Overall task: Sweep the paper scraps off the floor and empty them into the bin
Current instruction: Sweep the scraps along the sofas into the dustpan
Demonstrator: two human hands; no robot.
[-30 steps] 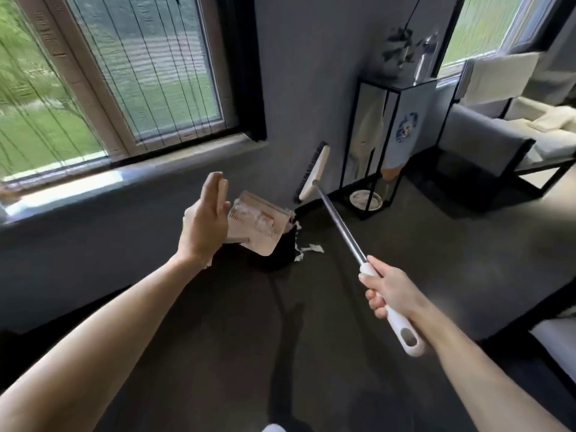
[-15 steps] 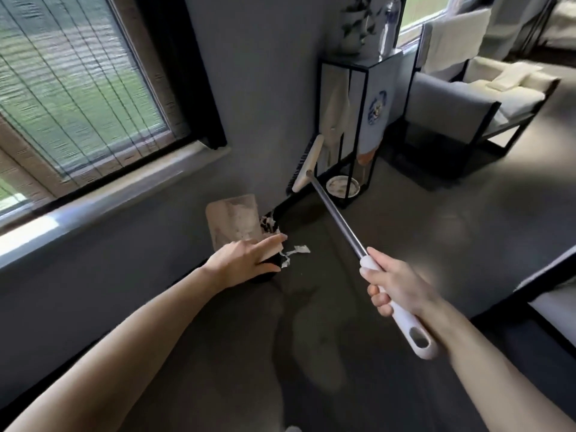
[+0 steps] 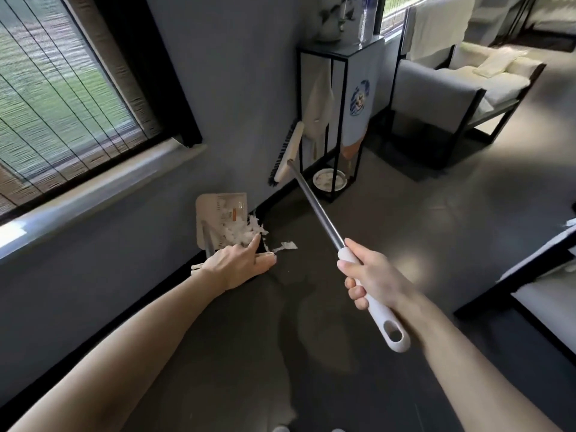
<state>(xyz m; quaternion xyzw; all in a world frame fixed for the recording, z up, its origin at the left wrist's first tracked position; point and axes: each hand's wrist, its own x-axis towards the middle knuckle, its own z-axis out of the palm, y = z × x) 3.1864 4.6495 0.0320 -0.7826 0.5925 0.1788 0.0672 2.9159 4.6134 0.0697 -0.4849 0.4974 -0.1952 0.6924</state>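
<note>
The dustpan (image 3: 215, 213) holds paper scraps (image 3: 240, 233) (one lies outside). The right hand (image 3: 371, 275) clamps the broom (image 3: 314, 204), head toward the wall (image 3: 243, 88); left hand (image 3: 237, 265) fingers are straight.

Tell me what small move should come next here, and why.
Probably reach the left hand slightly right and pinch the loose scrap on the floor. It lies apart from the scrap pile at the dustpan, just past the straight fingers, while the right hand holds the broom, its head up by the wall.
</note>
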